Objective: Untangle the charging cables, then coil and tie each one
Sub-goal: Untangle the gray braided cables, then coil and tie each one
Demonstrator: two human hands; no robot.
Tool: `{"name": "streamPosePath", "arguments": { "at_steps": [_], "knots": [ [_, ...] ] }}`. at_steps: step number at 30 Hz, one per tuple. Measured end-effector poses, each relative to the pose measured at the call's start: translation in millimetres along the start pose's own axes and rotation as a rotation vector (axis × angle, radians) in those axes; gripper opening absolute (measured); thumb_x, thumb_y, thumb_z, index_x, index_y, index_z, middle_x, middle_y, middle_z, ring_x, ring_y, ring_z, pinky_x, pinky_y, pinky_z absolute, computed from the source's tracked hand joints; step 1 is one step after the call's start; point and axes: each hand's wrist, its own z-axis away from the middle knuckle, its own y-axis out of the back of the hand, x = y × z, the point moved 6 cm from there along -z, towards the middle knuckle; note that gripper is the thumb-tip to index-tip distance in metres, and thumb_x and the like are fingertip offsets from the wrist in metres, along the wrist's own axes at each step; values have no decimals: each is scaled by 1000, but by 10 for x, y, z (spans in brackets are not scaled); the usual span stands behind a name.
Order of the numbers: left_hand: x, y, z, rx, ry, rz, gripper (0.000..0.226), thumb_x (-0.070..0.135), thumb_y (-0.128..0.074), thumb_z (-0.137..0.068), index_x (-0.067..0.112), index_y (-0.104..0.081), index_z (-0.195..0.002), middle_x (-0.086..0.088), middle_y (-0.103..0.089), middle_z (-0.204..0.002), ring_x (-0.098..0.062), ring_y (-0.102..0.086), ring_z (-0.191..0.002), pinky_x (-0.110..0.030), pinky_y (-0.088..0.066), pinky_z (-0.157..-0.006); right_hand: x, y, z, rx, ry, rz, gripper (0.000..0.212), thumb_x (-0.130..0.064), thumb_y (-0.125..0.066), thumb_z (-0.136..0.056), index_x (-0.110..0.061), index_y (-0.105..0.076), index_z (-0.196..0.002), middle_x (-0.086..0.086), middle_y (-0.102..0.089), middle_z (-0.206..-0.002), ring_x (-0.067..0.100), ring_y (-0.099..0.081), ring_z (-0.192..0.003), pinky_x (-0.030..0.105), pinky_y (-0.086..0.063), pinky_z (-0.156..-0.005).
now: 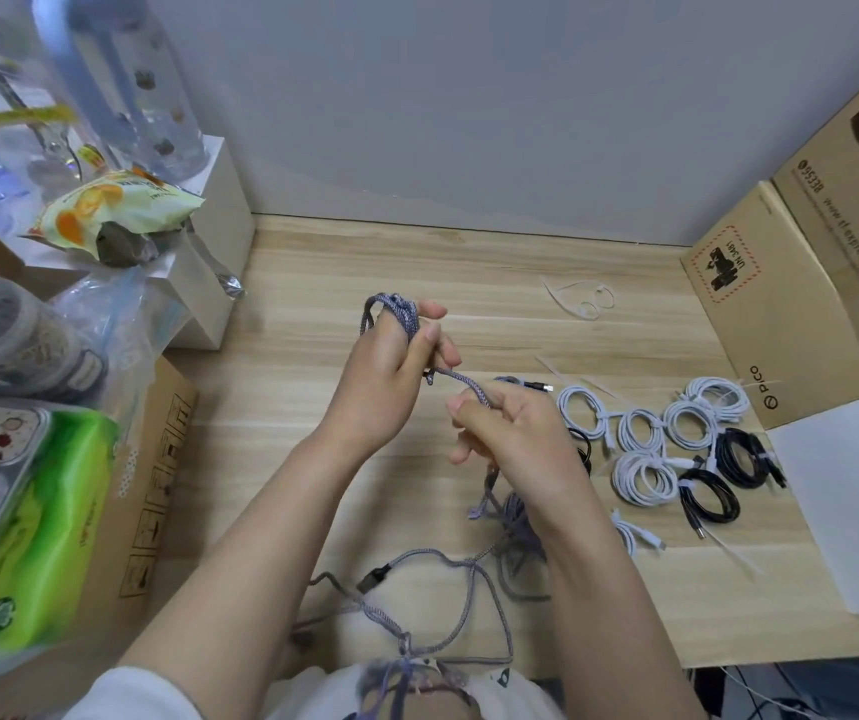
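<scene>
My left hand [391, 379] is raised over the wooden desk [469, 283] with several loops of a grey braided cable [396, 311] wound round its fingers. A stretch of that cable runs down to my right hand [510, 428], which pinches it between thumb and fingers. More grey braided cable [489, 574] hangs loose and tangled below my hands, near the desk's front edge, with a black plug [372, 582] on it. Several coiled and tied white cables [640, 433] and two coiled black cables [718, 491] lie on the desk at the right.
Loose clear cable ties [580, 298] lie at the back right. Cardboard boxes [780, 304] stand along the right side, with a white sheet [853, 491] in front. On the left are a cardboard box [151, 491], a green tissue pack [37, 537], jars and bags.
</scene>
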Motion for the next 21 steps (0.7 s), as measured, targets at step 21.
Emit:
{"name": "streamPosePath", "arguments": {
  "at_steps": [21],
  "knots": [
    [177, -108, 151, -424, 88, -351, 44, -11, -43, -81, 11, -47, -119, 15, -59, -100, 4, -56, -91, -6, -40, -81, -198, 420, 65, 345, 28, 96, 25, -15, -70, -78, -18, -67, -54, -11, -63, -57, 8, -52, -61, 27, -41, -65]
  ]
}}
